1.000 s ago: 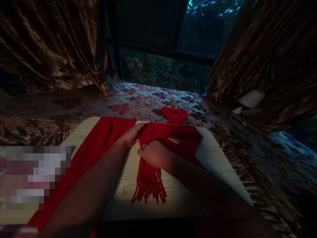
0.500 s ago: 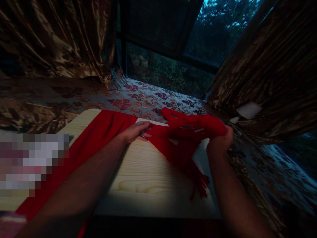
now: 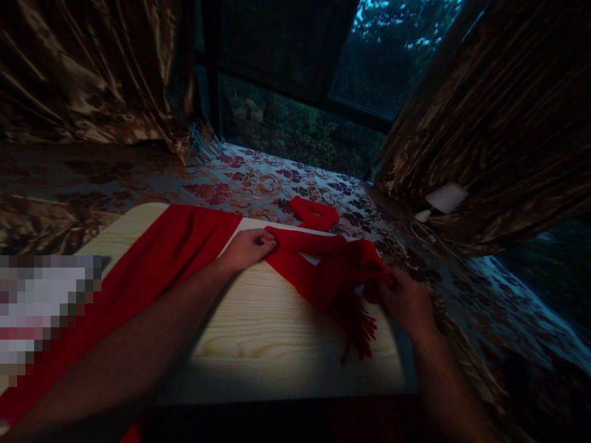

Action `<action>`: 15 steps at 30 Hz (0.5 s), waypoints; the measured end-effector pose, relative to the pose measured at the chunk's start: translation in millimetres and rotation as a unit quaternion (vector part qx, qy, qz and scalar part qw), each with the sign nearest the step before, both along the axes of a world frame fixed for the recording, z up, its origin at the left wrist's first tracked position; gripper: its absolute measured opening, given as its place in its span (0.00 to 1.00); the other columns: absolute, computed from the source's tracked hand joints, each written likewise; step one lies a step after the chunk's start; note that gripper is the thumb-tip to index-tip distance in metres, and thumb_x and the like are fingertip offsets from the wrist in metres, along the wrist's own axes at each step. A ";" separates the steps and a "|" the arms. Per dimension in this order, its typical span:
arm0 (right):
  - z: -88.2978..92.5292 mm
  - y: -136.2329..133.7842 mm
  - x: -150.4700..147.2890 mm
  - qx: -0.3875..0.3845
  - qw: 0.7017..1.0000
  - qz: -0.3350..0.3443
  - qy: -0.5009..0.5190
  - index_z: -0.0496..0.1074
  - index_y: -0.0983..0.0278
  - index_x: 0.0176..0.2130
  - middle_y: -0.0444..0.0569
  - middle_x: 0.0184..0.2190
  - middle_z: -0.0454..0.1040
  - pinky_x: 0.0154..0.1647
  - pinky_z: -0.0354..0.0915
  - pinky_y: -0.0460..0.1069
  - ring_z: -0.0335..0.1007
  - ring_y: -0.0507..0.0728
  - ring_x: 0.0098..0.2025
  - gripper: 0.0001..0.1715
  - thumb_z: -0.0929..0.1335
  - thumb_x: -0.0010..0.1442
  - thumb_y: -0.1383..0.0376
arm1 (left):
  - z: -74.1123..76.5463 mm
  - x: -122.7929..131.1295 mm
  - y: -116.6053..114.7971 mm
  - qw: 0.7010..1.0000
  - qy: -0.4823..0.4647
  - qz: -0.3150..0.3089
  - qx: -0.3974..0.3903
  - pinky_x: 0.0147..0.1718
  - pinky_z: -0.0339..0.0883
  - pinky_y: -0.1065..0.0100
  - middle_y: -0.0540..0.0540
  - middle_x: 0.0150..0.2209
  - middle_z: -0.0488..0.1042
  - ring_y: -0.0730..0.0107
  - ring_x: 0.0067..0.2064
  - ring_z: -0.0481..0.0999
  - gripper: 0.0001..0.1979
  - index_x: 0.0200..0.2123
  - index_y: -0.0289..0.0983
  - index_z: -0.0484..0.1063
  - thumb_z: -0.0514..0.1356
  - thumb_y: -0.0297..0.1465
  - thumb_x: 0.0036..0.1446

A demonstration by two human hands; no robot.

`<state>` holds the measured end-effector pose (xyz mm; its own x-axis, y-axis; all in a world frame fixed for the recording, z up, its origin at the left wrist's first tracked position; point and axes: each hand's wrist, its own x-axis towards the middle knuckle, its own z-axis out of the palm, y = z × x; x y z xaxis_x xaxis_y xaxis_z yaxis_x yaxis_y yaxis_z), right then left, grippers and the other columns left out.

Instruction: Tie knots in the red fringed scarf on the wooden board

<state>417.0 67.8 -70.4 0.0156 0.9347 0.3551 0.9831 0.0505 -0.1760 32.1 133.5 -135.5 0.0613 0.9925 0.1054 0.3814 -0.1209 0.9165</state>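
Observation:
A long red scarf (image 3: 152, 264) with a fringed end (image 3: 355, 326) lies across a pale wooden board (image 3: 272, 332). My left hand (image 3: 247, 247) is closed on the scarf near the board's far edge, where the cloth is gathered into a narrow band. My right hand (image 3: 404, 301) grips the bunched scarf at the board's right side, just above the hanging fringe. Between my two hands the scarf runs in two crossing folds. The broad part of the scarf stretches down to the lower left.
A small red piece of cloth (image 3: 314, 213) lies beyond the board on the flowered bedspread (image 3: 258, 178). Brown shiny curtains (image 3: 92, 67) hang left and right of a dark window (image 3: 323, 55). A white object with a cord (image 3: 446, 197) rests at the right.
My right hand carried the fringed end from the board's middle out to the right, lifted it, then lowered it to the board's right side. My left hand stayed on the scarf.

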 end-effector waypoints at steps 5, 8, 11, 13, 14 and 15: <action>-9.6 -7.9 5.7 -0.012 1.000 -0.010 -0.002 0.77 0.60 0.35 0.48 0.26 0.76 0.30 0.57 0.50 0.70 0.57 0.29 0.15 0.65 0.61 0.54 | 8.3 49.2 -32.9 0.953 0.162 -0.158 0.203 0.51 0.70 0.61 0.41 0.51 0.79 0.58 0.50 0.78 0.21 0.55 0.39 0.77 0.62 0.39 0.59; -16.7 2.4 16.8 0.030 0.999 0.026 -0.032 0.78 0.62 0.35 0.53 0.35 0.79 0.42 0.64 0.53 0.73 0.61 0.40 0.14 0.66 0.60 0.56 | 3.4 70.6 -47.1 0.915 0.209 -0.249 0.238 0.55 0.68 0.56 0.36 0.57 0.75 0.52 0.56 0.75 0.29 0.59 0.39 0.73 0.65 0.43 0.57; -29.6 20.0 27.8 0.021 0.996 0.077 -0.041 0.79 0.62 0.36 0.57 0.48 0.78 0.61 0.59 0.59 0.67 0.65 0.57 0.11 0.69 0.57 0.59 | -5.0 78.7 -50.8 0.891 0.266 -0.268 0.253 0.54 0.67 0.50 0.36 0.58 0.73 0.46 0.57 0.74 0.29 0.59 0.44 0.75 0.66 0.46 0.55; -38.7 30.4 32.7 -0.048 0.994 0.092 -0.023 0.80 0.61 0.38 0.55 0.48 0.78 0.62 0.59 0.58 0.67 0.63 0.58 0.12 0.68 0.58 0.60 | -8.5 79.5 -50.0 0.887 0.282 -0.262 0.256 0.53 0.66 0.49 0.37 0.58 0.73 0.46 0.57 0.73 0.28 0.59 0.47 0.74 0.65 0.46 0.56; -42.5 34.4 34.3 -0.084 0.992 0.091 -0.005 0.80 0.60 0.39 0.53 0.46 0.79 0.59 0.61 0.56 0.70 0.61 0.55 0.12 0.67 0.58 0.61 | -9.4 79.6 -49.4 0.887 0.285 -0.260 0.256 0.53 0.66 0.50 0.38 0.58 0.73 0.47 0.56 0.73 0.27 0.59 0.48 0.74 0.65 0.46 0.57; -45.3 37.4 35.5 -0.113 0.990 0.082 0.015 0.80 0.60 0.40 0.52 0.43 0.80 0.55 0.64 0.54 0.73 0.60 0.51 0.13 0.67 0.59 0.61 | -9.9 79.8 -49.2 0.886 0.286 -0.259 0.256 0.53 0.66 0.50 0.38 0.57 0.73 0.48 0.56 0.73 0.27 0.59 0.48 0.74 0.64 0.45 0.57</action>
<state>452.5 105.2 -115.7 -0.1359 0.9811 0.1375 0.9590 0.1651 -0.2302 111.9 84.3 -145.4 0.6832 0.6467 0.3391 0.5381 -0.7598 0.3650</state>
